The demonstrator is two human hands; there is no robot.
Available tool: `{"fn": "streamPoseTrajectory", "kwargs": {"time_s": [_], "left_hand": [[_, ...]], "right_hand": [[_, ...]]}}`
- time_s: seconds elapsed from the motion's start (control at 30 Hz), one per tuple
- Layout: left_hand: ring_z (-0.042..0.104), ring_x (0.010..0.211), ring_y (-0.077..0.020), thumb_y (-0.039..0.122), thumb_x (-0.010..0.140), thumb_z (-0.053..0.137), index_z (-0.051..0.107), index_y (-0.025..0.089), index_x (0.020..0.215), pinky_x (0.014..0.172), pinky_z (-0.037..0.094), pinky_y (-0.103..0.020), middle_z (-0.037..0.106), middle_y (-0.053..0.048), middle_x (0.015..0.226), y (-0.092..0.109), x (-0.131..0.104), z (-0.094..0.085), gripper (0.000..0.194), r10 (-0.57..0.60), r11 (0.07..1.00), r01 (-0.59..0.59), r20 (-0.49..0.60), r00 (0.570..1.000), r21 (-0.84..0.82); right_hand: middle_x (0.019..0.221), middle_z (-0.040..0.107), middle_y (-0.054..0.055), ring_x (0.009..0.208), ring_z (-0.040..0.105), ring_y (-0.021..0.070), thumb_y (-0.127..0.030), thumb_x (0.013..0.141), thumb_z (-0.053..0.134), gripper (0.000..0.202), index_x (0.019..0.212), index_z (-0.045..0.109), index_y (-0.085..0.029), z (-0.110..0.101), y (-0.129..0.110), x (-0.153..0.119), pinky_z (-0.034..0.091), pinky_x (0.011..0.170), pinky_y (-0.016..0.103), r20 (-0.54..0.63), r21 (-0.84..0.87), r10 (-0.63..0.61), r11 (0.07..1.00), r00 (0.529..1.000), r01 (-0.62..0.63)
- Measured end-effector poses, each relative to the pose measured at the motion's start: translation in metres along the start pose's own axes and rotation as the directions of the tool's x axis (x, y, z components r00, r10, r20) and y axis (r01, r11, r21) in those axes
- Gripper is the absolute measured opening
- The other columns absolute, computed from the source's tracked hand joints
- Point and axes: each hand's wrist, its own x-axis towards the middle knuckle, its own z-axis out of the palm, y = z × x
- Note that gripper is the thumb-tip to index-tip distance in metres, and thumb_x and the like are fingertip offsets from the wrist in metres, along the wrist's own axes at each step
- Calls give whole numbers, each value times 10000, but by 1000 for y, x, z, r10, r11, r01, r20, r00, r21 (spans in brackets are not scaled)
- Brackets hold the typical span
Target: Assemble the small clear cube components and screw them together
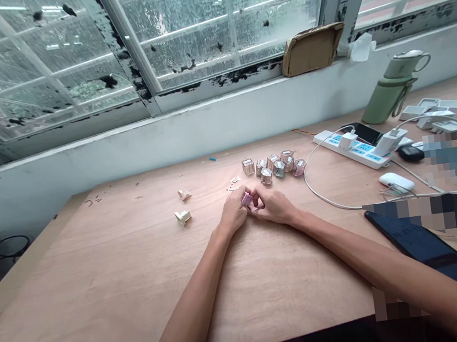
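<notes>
My left hand (pixel 234 211) is closed on a small pink piece (pixel 247 198) near the middle of the wooden table. Close against it on the right, my right hand (pixel 272 205) has its fingers curled together; whatever is between its fingertips is too small to make out. Just beyond the hands stands a group of several small clear containers (pixel 266 176), some pinkish and one greenish. Tiny pale pieces (pixel 235 180) lie behind my left hand. Two cream-coloured pieces (pixel 183 217) rest on the table to the left, one farther back than the other.
A white power strip (pixel 353 148) with chargers and a looping white cable lies at the right. Around it are a green bottle (pixel 388 93), a white case (pixel 396 182), white boxes (pixel 433 112) and a dark tablet (pixel 430 251). The table (pixel 100 275) meets a windowed wall.
</notes>
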Motion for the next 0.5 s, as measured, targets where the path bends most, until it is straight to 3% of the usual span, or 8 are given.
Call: {"fn": "streamPoseTrajectory", "kwargs": {"time_s": [0.13, 0.5], "left_hand": [[576, 898, -217, 52, 661, 471, 576, 217, 881, 829, 443, -322, 662, -36, 924, -2, 0, -1, 294, 41, 998, -41, -1, 999, 52], [570, 971, -244, 63, 728, 461, 574, 214, 896, 886, 446, -375, 658, -71, 987, -6, -1, 0, 253, 69, 979, -81, 71, 995, 187]], "right_hand": [[781, 683, 27, 623, 574, 149, -233, 855, 581, 123, 964, 557, -180, 5, 2, 1, 313, 590, 246, -6, -16, -46, 999, 999, 46], [724, 632, -26, 608, 529, 123, -187, 766, 644, 228, 976, 554, -184, 8, 14, 4, 307, 574, 228, 61, 135, -67, 989, 996, 58]]}}
